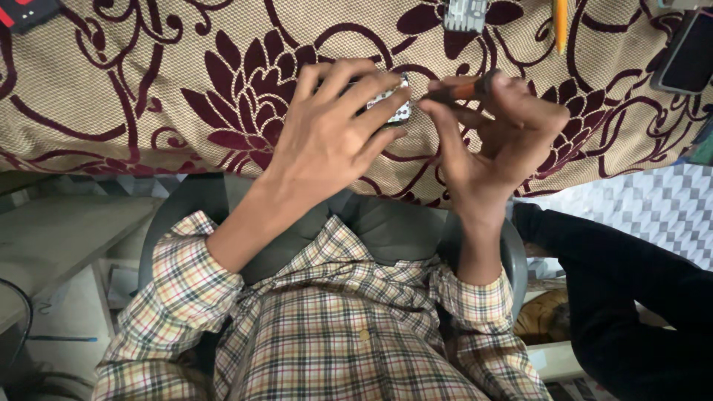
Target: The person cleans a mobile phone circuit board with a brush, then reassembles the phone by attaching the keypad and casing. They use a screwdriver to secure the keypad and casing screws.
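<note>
My left hand (334, 126) is closed over a small flat device (399, 104) with a white and black patterned face, pressing it against the cream and maroon flowered cloth (148, 89) on the table. Most of the device is hidden under my fingers. My right hand (497, 141) pinches a thin tool with an orange-brown handle (457, 90). The tool lies roughly level, with its tip pointing left at the device's edge. Both my sleeves are plaid.
A dark phone (687, 52) lies at the top right, a yellow stick-like tool (561, 22) near it. A small grey part (464, 13) sits at the top middle and a black and red object (22, 11) at the top left. Another person's black sleeve (624, 297) is at the lower right.
</note>
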